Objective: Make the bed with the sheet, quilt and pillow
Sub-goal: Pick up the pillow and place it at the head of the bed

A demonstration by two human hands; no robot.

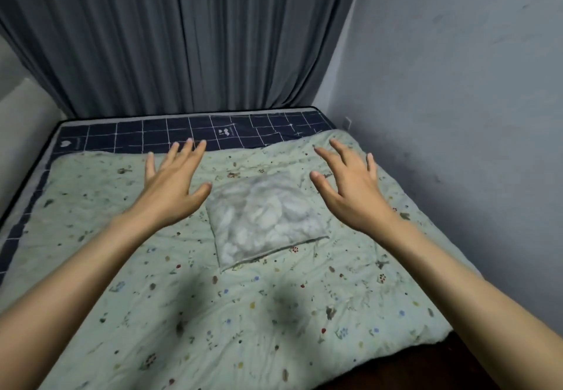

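Our two bare hands hover with fingers spread on either side of a pillow lying on a nearly made bed.

Our left hand (170, 188) and right hand (350, 188) hold nothing. Between them, just below the fingertips, the lumpy white square pillow (265, 216) rests askew on the pale green flower-printed quilt (213, 313). Beyond the fingertips shows the navy grid-patterned sheet (146, 133). We judge that grabbing carelessly could drag and rumple the quilt. Grey pleated curtains (182, 39) and a grey wall (457, 85) hem the bed; nothing blocks our reach.
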